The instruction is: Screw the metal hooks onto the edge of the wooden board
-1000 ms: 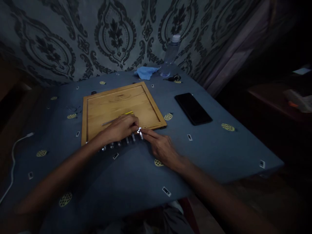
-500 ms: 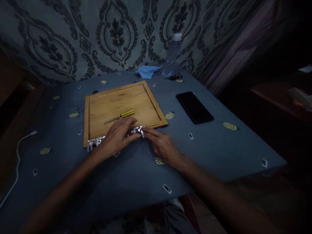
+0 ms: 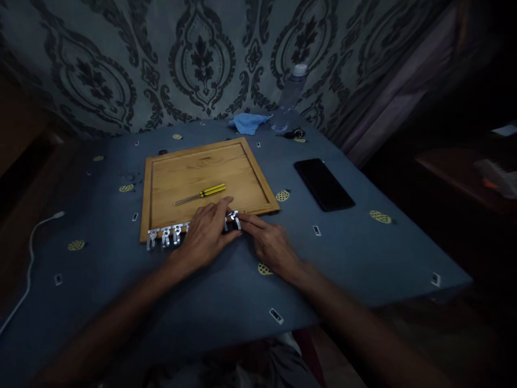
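Note:
A metal hook rail [image 3: 176,233] with several silver hooks lies along the near edge of a framed wooden panel [image 3: 177,178]. My left hand [image 3: 205,230] covers the middle of the rail, its fingers over the top and its thumb stretched along the front near the right end. At that right end, my right hand [image 3: 270,242] presses its closely held fingertips to the last hook. Beyond my left hand, a screwdriver [image 3: 212,190] with a yellow and black handle rests on the panel, its shaft pointing left. My left hand hides the rail's middle hooks.
A black phone [image 3: 323,185] lies on the blue tablecloth [image 3: 347,253] to the right. Toward the wall are a blue cloth [image 3: 248,124], a clear bottle [image 3: 288,99] and a small dark object [image 3: 294,133]. A white cable [image 3: 31,253] runs down the left side.
My left hand has slid right along the rail, uncovering another hook on the left. My right fingertips stay at the right end. The view has shifted slightly.

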`<action>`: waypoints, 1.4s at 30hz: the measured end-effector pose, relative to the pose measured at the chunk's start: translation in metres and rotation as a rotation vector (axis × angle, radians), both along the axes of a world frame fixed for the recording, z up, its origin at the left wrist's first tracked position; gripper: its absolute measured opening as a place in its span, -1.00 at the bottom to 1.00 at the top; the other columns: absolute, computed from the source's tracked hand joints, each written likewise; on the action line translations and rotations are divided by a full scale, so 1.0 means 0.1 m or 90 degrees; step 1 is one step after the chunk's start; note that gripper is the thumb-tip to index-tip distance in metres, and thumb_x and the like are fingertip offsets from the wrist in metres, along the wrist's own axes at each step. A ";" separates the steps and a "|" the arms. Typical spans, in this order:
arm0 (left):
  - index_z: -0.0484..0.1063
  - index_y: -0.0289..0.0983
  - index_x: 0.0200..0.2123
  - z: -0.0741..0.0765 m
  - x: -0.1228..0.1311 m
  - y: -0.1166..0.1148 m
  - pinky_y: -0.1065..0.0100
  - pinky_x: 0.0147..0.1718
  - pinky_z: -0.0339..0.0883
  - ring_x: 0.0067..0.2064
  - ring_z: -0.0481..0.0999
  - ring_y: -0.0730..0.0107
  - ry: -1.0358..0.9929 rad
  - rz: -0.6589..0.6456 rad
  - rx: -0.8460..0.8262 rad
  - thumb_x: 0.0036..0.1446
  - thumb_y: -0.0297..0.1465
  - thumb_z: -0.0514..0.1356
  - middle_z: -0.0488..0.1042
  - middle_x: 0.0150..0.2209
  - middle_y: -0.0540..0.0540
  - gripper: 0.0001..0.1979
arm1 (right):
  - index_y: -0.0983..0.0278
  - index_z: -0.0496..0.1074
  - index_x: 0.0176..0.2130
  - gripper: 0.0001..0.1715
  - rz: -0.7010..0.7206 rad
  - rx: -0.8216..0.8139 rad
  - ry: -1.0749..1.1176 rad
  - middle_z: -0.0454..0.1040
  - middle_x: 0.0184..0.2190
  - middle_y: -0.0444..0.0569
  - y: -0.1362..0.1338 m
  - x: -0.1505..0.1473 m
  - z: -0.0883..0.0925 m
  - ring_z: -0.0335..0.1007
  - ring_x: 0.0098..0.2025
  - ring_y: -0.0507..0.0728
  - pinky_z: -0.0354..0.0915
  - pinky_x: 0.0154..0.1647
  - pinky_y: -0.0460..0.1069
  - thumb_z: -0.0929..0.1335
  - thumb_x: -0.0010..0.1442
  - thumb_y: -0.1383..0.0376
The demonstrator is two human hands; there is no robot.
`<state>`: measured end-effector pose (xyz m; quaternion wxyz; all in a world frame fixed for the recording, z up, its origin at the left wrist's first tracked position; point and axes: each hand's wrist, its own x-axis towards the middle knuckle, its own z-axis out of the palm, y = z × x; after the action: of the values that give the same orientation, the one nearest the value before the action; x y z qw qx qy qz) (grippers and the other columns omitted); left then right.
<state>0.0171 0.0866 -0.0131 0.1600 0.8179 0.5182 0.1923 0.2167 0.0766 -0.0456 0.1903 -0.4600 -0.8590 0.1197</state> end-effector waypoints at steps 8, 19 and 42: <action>0.16 -0.17 0.26 -0.02 0.01 0.00 0.07 0.13 0.38 0.14 0.56 0.04 -0.049 0.023 -0.010 0.13 -0.43 0.45 0.58 0.04 -0.14 -0.27 | 0.10 0.50 0.23 -0.26 -0.008 0.005 0.025 0.54 0.26 -0.05 0.00 -0.01 -0.03 0.67 0.05 0.17 0.60 0.01 0.02 0.24 0.23 0.62; 0.16 -0.17 0.24 -0.03 0.01 0.03 0.02 0.11 0.38 0.10 0.57 0.02 -0.078 0.033 -0.034 0.09 -0.42 0.45 0.57 0.00 -0.13 -0.26 | 0.13 0.54 0.18 -0.31 0.012 0.039 0.200 0.59 0.19 -0.01 0.02 0.05 -0.09 0.60 0.15 0.13 0.53 0.19 0.08 0.20 0.25 0.60; 0.24 -0.22 0.06 -0.04 0.05 0.05 0.01 0.06 0.37 0.07 0.57 -0.07 -0.040 0.041 -0.030 0.07 -0.38 0.46 0.57 -0.03 -0.19 -0.42 | 0.30 0.59 -0.15 -0.84 0.038 -0.018 0.087 0.64 -0.24 0.03 1.21 -0.33 0.22 0.55 -0.18 0.15 0.38 -0.13 -0.02 0.44 0.23 0.36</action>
<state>0.0221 0.0913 -0.0166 0.1892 0.7902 0.5436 0.2104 0.1839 0.1979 -0.0234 0.2384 -0.4273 -0.8557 0.1686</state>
